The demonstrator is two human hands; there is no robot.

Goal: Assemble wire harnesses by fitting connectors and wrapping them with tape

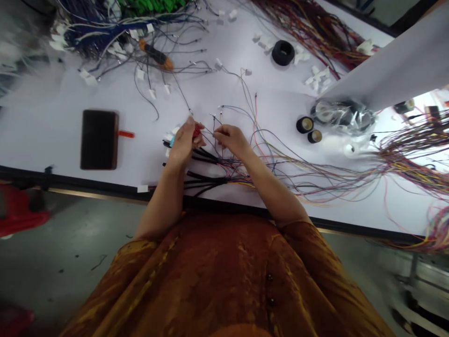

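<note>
My left hand [185, 140] is closed around a small red connector [197, 131], of which only part shows between the fingers. Just to its right, my right hand [229, 139] pinches a thin wire [209, 131] that runs toward the connector. Below both hands lies a bundle of wires with black sleeved branches [206, 180], spreading to the right across the table. Loose wire ends with small terminals [220, 108] stick up just beyond my right hand. White tags and a light-blue piece [172, 140] show beside my left wrist.
A dark tablet-like device [99, 139] with an orange tab lies at left. A black-and-orange screwdriver [156, 54] rests among blue and grey wires. Black tape [283, 52], two small rolls [305, 124] and a plastic bag [343, 114] are to the right. The table's front edge [231, 202] runs before me.
</note>
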